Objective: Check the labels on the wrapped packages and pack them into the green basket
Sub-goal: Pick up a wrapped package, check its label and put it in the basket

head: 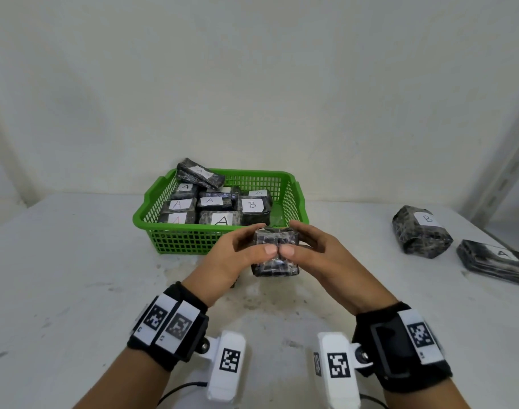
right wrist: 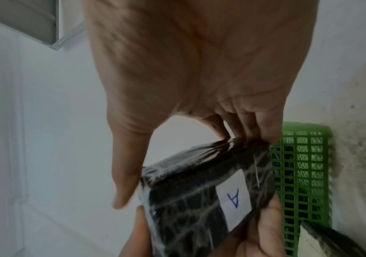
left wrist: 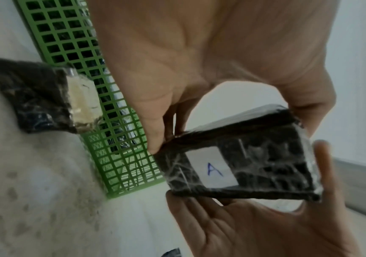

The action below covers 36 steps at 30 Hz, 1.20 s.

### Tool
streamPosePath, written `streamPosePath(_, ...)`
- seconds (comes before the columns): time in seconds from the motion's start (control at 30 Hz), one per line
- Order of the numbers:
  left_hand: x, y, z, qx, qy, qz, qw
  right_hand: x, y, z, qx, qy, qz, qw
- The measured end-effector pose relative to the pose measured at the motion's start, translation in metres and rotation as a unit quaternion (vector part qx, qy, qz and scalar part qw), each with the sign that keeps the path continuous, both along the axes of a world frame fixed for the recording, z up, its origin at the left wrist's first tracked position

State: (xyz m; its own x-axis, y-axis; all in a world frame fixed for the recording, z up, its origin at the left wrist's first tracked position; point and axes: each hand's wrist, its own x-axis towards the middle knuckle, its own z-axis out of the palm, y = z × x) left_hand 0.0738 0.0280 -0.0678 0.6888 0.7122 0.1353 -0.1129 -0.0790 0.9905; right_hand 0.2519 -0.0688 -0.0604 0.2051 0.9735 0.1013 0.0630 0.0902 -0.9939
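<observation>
Both hands hold one black wrapped package (head: 276,268) just above the table, in front of the green basket (head: 178,240). My left hand (head: 264,239) grips its left side and my right hand (head: 292,237) its right side, thumbs meeting on the near face. The wrist views show a white label (left wrist: 213,167) with a blue A on the package's underside (right wrist: 235,200). The basket holds several labelled packages, mostly A, and one B (head: 252,205). One more package (head: 199,173) leans on the basket's back left rim.
Two wrapped packages lie on the table at the right, one marked B (head: 420,231) and a flat one marked A (head: 497,261). Another package (left wrist: 34,95) lies by the basket's front wall beneath my left hand. A wall stands behind the basket.
</observation>
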Motion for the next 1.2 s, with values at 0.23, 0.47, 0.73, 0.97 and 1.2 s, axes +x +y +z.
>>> streamPosePath(0.23, -0.003, 0.001, 0.001, -0.045, -0.034, -0.039, 0.998, -0.002, -0.001, 0.004, 0.017, 0.004, -0.016, 1.0)
streamPosePath(0.47, -0.001, 0.003, 0.0, -0.051, -0.021, -0.011, 0.998, -0.004, -0.003, 0.004, -0.009, 0.006, 0.031, 0.999)
streamPosePath(0.73, -0.002, 0.001, 0.002, -0.048, -0.017, -0.029, 0.998, -0.001, -0.002, 0.001, 0.002, 0.004, 0.027, 1.0)
streamPosePath(0.97, -0.004, -0.001, 0.006, -0.082, -0.069, -0.06, 0.992, 0.0, -0.002, 0.005, 0.015, 0.01, -0.004, 1.0)
streamPosePath(1.2, -0.004, -0.001, 0.003, 0.046, -0.04, -0.052, 0.997, 0.005, -0.015, 0.018, -0.068, 0.025, 0.042, 0.997)
